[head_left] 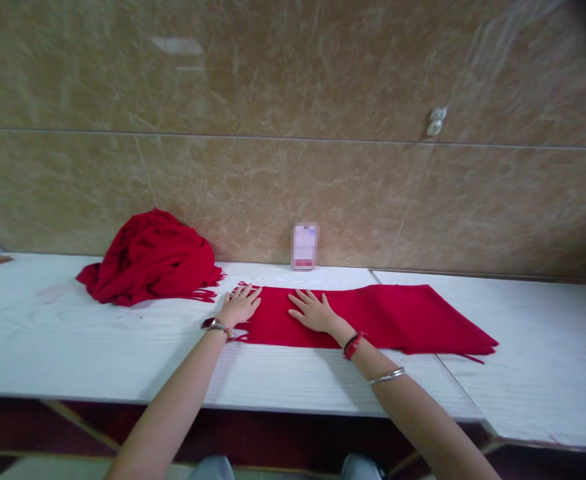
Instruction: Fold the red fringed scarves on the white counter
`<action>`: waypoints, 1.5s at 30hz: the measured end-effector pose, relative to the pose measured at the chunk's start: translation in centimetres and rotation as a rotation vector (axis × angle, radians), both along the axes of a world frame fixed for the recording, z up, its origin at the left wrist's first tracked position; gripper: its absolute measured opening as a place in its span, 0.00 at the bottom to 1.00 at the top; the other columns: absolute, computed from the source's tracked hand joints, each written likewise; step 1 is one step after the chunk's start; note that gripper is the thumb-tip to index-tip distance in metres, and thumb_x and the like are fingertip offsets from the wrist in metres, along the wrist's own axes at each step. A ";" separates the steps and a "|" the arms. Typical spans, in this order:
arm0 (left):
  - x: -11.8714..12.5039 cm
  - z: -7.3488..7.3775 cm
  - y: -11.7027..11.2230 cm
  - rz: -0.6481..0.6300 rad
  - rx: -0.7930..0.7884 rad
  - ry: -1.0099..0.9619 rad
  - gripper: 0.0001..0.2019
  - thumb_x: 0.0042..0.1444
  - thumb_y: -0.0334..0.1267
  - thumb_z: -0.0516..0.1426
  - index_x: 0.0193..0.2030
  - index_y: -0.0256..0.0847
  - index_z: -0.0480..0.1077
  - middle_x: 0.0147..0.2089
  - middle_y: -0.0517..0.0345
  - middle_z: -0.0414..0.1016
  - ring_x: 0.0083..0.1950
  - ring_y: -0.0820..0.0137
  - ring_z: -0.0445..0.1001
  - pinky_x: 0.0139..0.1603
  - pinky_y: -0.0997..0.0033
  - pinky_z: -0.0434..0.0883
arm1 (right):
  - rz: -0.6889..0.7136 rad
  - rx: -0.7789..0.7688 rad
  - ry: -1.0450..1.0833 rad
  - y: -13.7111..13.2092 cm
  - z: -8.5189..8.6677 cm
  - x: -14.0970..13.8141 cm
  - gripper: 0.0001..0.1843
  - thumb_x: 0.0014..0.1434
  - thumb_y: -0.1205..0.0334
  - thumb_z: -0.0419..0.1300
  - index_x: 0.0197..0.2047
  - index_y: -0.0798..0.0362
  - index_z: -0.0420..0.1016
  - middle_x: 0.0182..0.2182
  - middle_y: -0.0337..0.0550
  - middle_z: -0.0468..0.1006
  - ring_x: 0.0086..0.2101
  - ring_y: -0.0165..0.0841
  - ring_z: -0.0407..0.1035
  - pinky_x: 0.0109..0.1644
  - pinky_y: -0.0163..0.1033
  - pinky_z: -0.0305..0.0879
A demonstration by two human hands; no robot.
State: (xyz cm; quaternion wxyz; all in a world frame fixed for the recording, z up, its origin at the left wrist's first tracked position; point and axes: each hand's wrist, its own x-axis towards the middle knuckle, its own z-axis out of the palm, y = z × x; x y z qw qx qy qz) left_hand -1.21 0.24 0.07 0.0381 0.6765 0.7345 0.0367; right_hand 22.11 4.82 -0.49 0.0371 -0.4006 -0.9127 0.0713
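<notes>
A red fringed scarf (387, 313) lies folded into a long flat strip on the white tabletop. My left hand (240, 307) rests flat on its fringed left end, fingers spread. Further right along the same scarf, my right hand (313, 311) presses down with an open palm and spread fingers. Neither hand grips the cloth. Left of my left hand sits a second red fringed scarf (153, 257), crumpled in a loose heap, its tassels pointing toward the flat one.
An upright phone-like card (305, 247), blurred out, leans against the brown marbled wall (273, 187). The white table (97, 353) has a seam at the right and a front edge near my knees. A white socket (437, 121) is on the wall.
</notes>
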 end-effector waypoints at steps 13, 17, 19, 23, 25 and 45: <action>1.6 -0.2 0.2 -0.195 0.137 0.023 0.22 0.63 0.43 0.41 0.63 0.46 0.52 0.67 0.51 0.46 0.66 0.57 0.46 0.60 0.49 0.51 | 0.032 0.051 0.066 -0.2 -0.1 -0.9 0.33 0.61 0.41 0.37 0.65 0.45 0.46 0.65 0.44 0.45 0.62 0.48 0.37 0.58 0.67 0.36; -0.3 -0.9 0.5 -0.052 0.071 0.045 0.23 0.62 0.46 0.40 0.63 0.47 0.53 0.67 0.49 0.48 0.65 0.54 0.49 0.58 0.42 0.51 | 0.042 0.023 0.024 0.1 -0.4 -0.7 0.32 0.61 0.41 0.37 0.65 0.43 0.46 0.65 0.43 0.45 0.62 0.47 0.39 0.58 0.66 0.36; -2.0 -0.9 0.3 0.125 0.076 0.053 0.24 0.61 0.50 0.40 0.62 0.47 0.54 0.66 0.45 0.51 0.64 0.49 0.51 0.54 0.37 0.52 | 0.042 0.021 0.025 0.1 -0.4 -0.6 0.32 0.61 0.41 0.37 0.65 0.43 0.47 0.65 0.43 0.45 0.62 0.46 0.39 0.58 0.66 0.37; -3.6 0.3 -0.9 0.260 0.219 0.071 0.23 0.60 0.48 0.43 0.58 0.39 0.60 0.63 0.39 0.55 0.63 0.47 0.52 0.55 0.40 0.54 | 0.048 0.045 0.088 -0.1 -0.2 -0.3 0.31 0.61 0.43 0.39 0.65 0.46 0.46 0.64 0.45 0.46 0.62 0.45 0.39 0.59 0.64 0.38; -3.0 1.3 -2.2 0.083 0.352 0.061 0.20 0.60 0.42 0.45 0.56 0.37 0.61 0.61 0.41 0.57 0.62 0.53 0.53 0.58 0.48 0.55 | 0.058 0.057 0.111 -0.2 -0.2 -0.3 0.31 0.62 0.44 0.40 0.65 0.47 0.47 0.64 0.46 0.47 0.62 0.45 0.39 0.59 0.63 0.38; -0.1 3.4 -8.5 -0.620 0.207 0.096 0.14 0.52 0.24 0.48 0.43 0.40 0.67 0.43 0.56 0.70 0.47 0.68 0.65 0.52 0.67 0.60 | 0.388 -0.012 0.162 -1.6 0.3 -0.9 0.26 0.63 0.48 0.42 0.62 0.43 0.54 0.62 0.41 0.55 0.61 0.38 0.46 0.61 0.57 0.37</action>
